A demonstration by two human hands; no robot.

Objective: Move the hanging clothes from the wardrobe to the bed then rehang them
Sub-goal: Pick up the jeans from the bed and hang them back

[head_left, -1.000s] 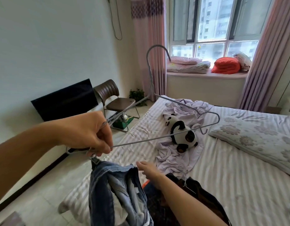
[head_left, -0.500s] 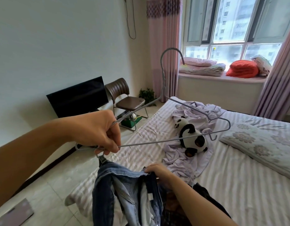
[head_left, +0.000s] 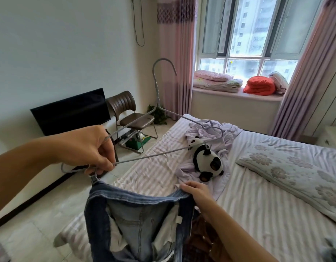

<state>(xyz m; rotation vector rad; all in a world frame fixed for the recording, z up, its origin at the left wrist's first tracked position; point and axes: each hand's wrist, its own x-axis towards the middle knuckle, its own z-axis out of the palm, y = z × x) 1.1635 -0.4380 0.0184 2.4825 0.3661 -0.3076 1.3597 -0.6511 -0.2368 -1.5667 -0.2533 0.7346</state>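
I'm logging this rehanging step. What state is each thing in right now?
left hand: grips the hanger's left end.
right hand: pinches the jeans' waistband, pulling it out flat.
hanger: held up, hook on top, right clip free.
jeans: left waistband corner clipped to the hanger, the rest hanging.
toy panda: lying on the bed on a crumpled lilac cloth.
chair: unoccupied.
TV: screen dark.

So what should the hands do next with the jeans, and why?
Probably lift the free corner of the jeans up to the far clip of the hanger. One clip by the left hand already grips the waistband, while the right hand holds the other end stretched out, not yet clipped.
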